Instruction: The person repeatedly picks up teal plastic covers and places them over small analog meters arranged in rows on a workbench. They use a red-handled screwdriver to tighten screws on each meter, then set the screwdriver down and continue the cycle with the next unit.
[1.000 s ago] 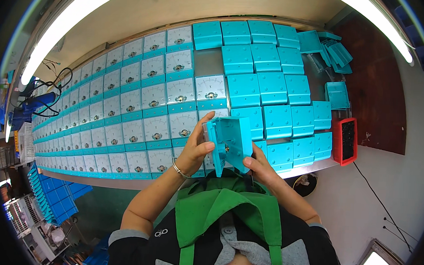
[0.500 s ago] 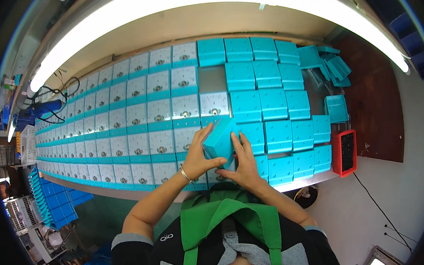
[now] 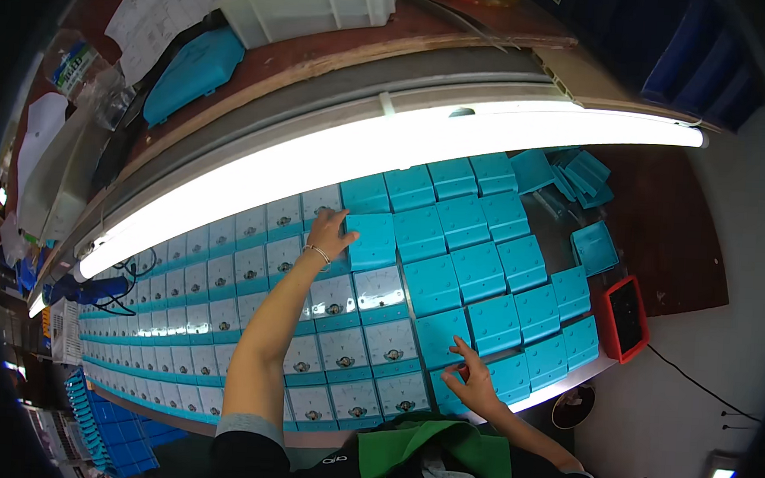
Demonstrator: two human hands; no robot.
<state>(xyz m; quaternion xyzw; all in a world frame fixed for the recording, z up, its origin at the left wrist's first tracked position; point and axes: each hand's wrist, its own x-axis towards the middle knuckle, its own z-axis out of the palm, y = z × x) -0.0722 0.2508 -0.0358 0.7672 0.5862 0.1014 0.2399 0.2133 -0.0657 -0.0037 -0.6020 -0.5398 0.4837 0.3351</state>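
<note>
Face up with its plain teal side, a box-shaped teal meter case (image 3: 371,244) lies in the second row from the back, between dial meters and other teal cases. My left hand (image 3: 329,234) is at its left edge, thumb on top and fingers at the side, gripping it. Nearer me, my right hand (image 3: 476,387) hovers over the teal cases (image 3: 440,337), thumb and fingers apart, holding nothing I can make out. Left of the held case are rows of dial meters (image 3: 342,348) with pale faces and teal lower strips.
A lit tube lamp (image 3: 403,184) crosses above the table's far side, below a wooden shelf (image 3: 323,58) bearing a white bin (image 3: 312,10). Loose teal covers (image 3: 587,173) lie at the back right. A red tray (image 3: 626,319) with dark contents stands at the right edge.
The teal case, held between both hands nearer me, has moved away into the gap in the second row. My right hand has let go of it. The view has tilted up, showing the shelf.
</note>
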